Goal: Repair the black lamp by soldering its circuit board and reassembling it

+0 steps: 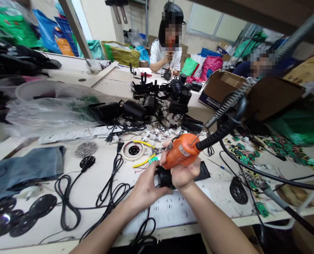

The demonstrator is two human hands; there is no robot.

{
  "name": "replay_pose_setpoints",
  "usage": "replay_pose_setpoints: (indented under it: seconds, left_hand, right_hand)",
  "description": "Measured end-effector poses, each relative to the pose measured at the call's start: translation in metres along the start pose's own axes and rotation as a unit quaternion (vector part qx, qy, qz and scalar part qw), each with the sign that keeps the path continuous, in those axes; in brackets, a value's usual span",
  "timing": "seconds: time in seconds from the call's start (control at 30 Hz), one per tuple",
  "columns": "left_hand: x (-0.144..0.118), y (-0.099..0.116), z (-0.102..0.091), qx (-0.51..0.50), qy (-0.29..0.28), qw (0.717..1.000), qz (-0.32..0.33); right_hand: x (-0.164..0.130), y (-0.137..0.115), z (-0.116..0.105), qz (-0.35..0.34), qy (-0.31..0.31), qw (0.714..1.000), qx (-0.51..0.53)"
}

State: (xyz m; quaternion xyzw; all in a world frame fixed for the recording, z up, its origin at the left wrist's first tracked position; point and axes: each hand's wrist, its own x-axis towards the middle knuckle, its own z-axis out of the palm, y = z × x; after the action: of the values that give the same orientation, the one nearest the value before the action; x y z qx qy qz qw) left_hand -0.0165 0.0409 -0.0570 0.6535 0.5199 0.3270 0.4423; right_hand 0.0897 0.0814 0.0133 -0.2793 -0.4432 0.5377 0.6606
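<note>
- A black cylindrical part (164, 178) sits low in the middle of the view, held just above a white power strip (170, 211) that lies at the near edge of the worktable (98, 169).
- The left hand (146, 188) is wrapped around the near side of that black part, fingers curled onto it.
- The right hand (183, 173) is closed around an orange electric screwdriver (182, 152), whose body lies tilted across the top of the black part; the tool's tip is hidden behind the hands.
- A black ribbed handle and cable (220, 132) run up and to the right from the orange tool, beside a coiled metal spring (231, 102).
- Just beyond the hands lie yellow-handled pliers (143, 153) and a white ring with a black centre (133, 150).
- A flat black piece (203, 171) lies on the table just right of the hands, partly covered by them.
- Black power cords (67, 197) loop across the table to the left, near dark perforated discs (19, 217) and a folded piece of blue denim (22, 171).
- Green circuit boards (249, 157) are scattered to the right.
- Farther back is a heap of black device housings (159, 100) and small white parts (157, 134).
- Across the table a person in a white shirt (162, 53) holds something in raised hands; another person (252, 67) sits behind a cardboard box (220, 88).
</note>
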Motion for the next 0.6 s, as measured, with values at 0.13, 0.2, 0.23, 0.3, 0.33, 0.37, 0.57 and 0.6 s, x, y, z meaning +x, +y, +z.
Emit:
replay_pose_setpoints:
  seconds: [0.13,0.2,0.23,0.3,0.33,0.37,0.57,0.6]
  left_hand:
    - [0.0,-0.001,-0.001,0.003,0.006,1.0,0.021]
    - [-0.001,-0.003,0.0,0.01,0.014,0.999,0.031]
    - [-0.001,-0.004,0.0,0.015,0.016,0.999,0.036]
    - [-0.001,-0.007,0.001,0.021,0.017,0.999,0.045]
    - [-0.001,-0.009,0.002,0.022,0.018,0.998,0.05]
    - [-0.001,-0.01,0.003,0.023,0.02,0.998,0.055]
    - [-0.002,-0.005,0.003,0.037,0.027,0.997,0.067]
    - [-0.002,-0.002,0.002,0.036,0.026,0.997,0.064]
  right_hand:
    - [0.001,-0.006,-0.001,0.01,0.019,0.999,0.028]
    - [-0.004,-0.019,-0.002,-0.002,0.004,0.999,0.052]
    - [-0.008,-0.028,-0.003,-0.007,-0.008,0.998,0.061]
    - [-0.02,-0.047,-0.007,-0.011,-0.032,0.998,0.054]
    - [-0.026,-0.055,-0.008,-0.013,-0.041,0.998,0.039]
    - [-0.033,-0.061,-0.01,-0.011,-0.046,0.999,0.023]
    - [-0.051,-0.052,-0.014,-0.03,-0.057,0.998,0.01]
    - [-0.052,-0.047,-0.015,-0.031,-0.064,0.997,0.011]
